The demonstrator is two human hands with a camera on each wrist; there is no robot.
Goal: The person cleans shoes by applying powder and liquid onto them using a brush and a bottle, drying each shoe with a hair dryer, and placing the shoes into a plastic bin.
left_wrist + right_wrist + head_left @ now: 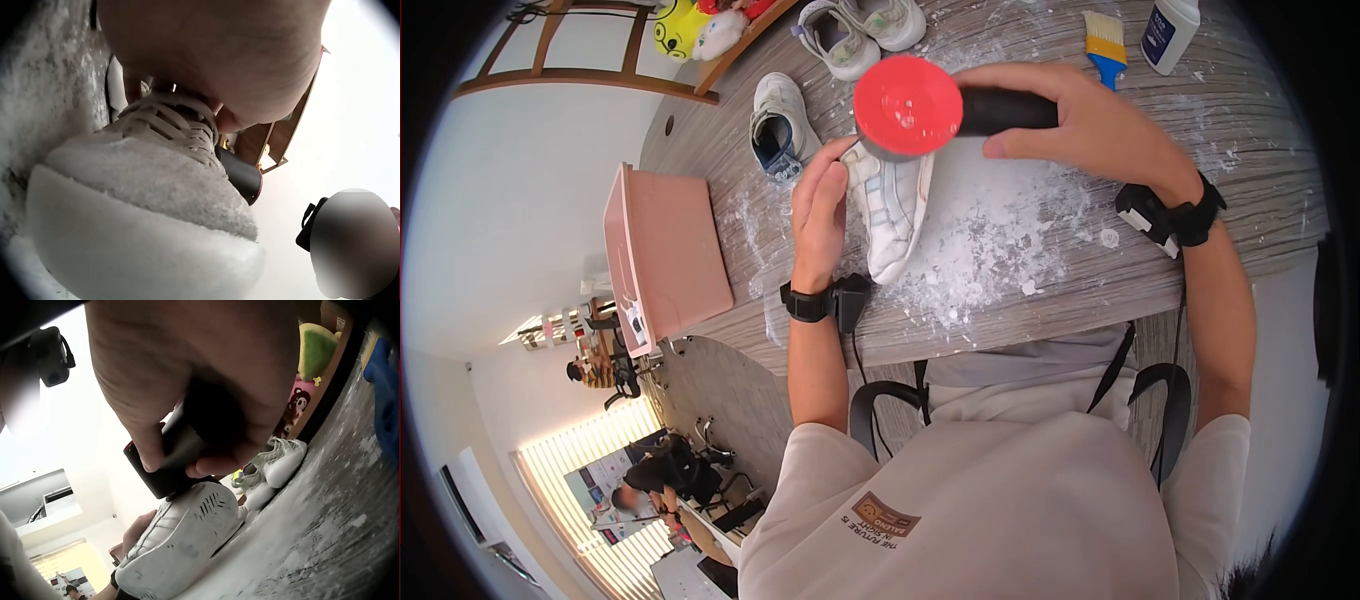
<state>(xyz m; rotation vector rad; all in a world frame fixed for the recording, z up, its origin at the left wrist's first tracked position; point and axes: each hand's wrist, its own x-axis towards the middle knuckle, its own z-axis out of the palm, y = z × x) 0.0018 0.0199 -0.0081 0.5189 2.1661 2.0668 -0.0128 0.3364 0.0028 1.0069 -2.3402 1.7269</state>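
The held shoe (890, 220) is blocking the left, loose shoes (855, 58) standing beyond. I'm seeing room rightward, over powdery surface (1040, 315).

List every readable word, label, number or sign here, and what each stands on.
"BALENO": patch on the shirt.
"THE FUTURE IS IN SIGHT": printed on the shirt, next to the patch.
Bottle label: has lettering, too small to read.
Background board: too small and blurred to read.
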